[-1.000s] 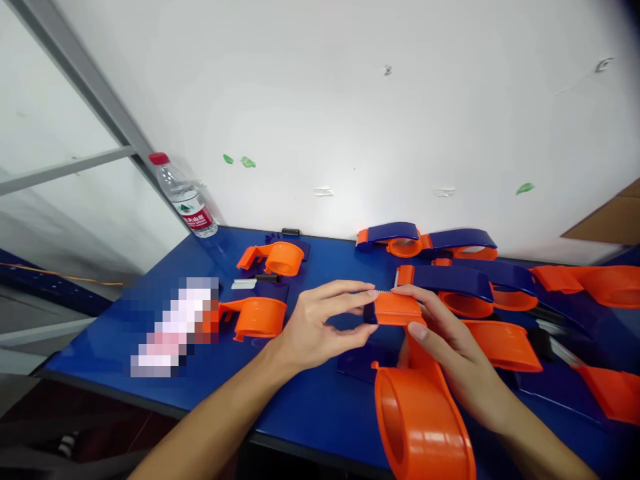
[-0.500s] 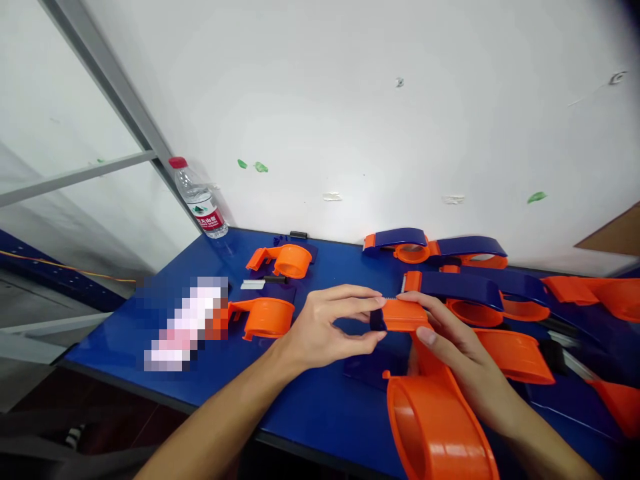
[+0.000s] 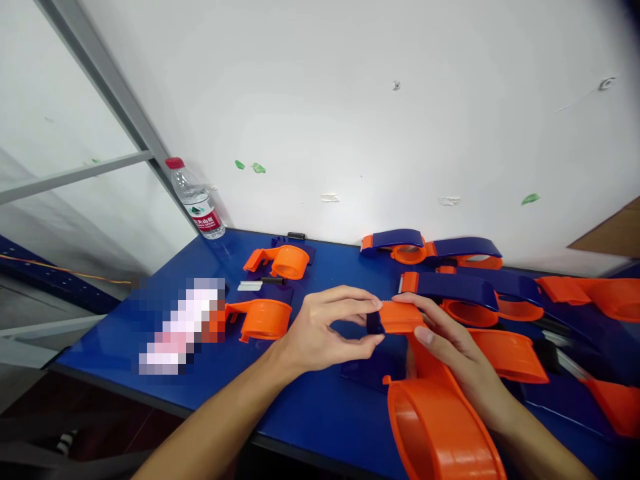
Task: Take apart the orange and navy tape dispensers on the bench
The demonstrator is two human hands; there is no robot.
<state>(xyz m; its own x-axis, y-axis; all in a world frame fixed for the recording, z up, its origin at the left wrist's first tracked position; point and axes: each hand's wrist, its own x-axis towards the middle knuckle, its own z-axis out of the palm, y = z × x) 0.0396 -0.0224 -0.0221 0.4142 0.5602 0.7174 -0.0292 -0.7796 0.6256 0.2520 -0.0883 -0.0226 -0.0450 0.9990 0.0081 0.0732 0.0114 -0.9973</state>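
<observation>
Above the blue tabletop I hold an orange tape dispenser body [image 3: 445, 420] with its wide ring toward me. Around its flat, toothed head, my right hand [image 3: 457, 357] is closed, thumb in front and fingers behind. My left hand [image 3: 327, 327] pinches a small dark blue piece [image 3: 375, 323] between thumb and fingertips, at the head's left end. That piece touches the orange head; whether it is fixed there I cannot tell. Beneath my hands a dark blue cover [image 3: 375, 370] lies on the table, partly hidden by the dispenser.
Two orange dispenser bodies [image 3: 267, 319] lie on the left beside a toothed metal blade [image 3: 249, 286]. Several blue-and-orange tape dispensers [image 3: 455, 290] crowd the right side. A water bottle [image 3: 203, 210] stands at the back left corner, near the white wall [image 3: 310, 100]. One area is pixelated.
The view has shifted slightly, moving the background a little to the left. Both hands keep almost the same grip on the dispenser and the small blue piece.
</observation>
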